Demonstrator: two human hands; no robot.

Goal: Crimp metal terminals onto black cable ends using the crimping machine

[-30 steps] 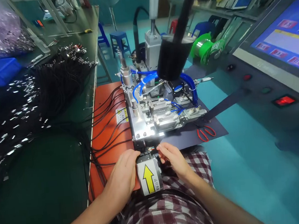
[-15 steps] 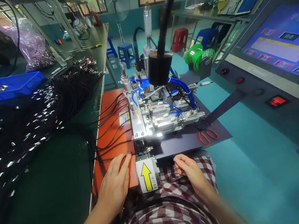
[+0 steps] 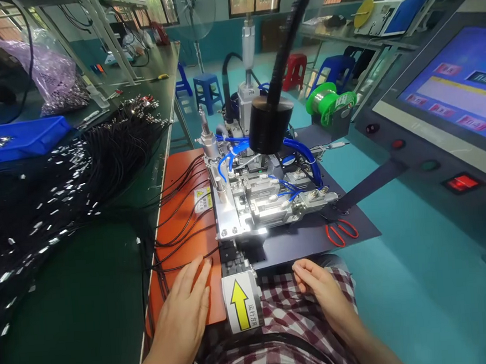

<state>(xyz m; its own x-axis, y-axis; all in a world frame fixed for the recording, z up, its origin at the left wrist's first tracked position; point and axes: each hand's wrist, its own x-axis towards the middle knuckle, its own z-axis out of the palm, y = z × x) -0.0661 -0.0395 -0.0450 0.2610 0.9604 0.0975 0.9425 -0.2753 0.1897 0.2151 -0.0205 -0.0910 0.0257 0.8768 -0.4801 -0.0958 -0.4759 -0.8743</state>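
Evidently, the person's left hand (image 3: 184, 319) lies open and palm down on the flat orange panel (image 3: 216, 303), its fingers stretched toward the thin black cables (image 3: 144, 236) that run across that surface to the silvery metal machine with blue tubes (image 3: 270, 210). Whether the fingertips touch the nearest cable cannot be told. Just beside that hand is the curved white cover with a yellow arrow (image 3: 240, 304). The right hand (image 3: 316, 282) is loosely closed above the maroon-and-white checked cloth (image 3: 283, 312), near the red-handled scissors (image 3: 339, 223); its grip is partly hidden.
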